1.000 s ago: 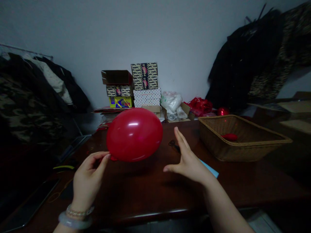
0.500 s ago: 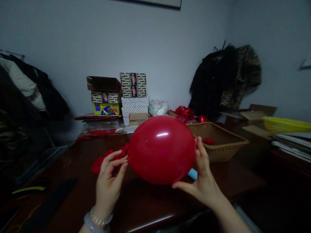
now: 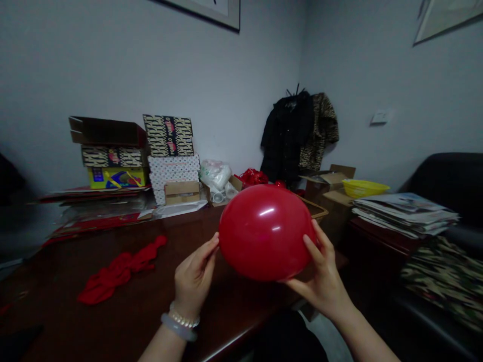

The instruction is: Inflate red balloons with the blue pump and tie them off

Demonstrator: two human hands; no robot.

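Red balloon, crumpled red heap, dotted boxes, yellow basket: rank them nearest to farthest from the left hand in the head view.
1. Red balloon: at the left hand.
2. Crumpled red heap: left, on the table.
3. Dotted boxes: at the back.
4. Yellow basket: far right, beyond the table.

Dim, cool-toned room with soft shadows
Two pale streaks of glare sit on the red balloon (image 3: 264, 241), a faint shine runs along the table (image 3: 151, 281) edge, dark corners lose detail, and fine detail looks slightly soft.
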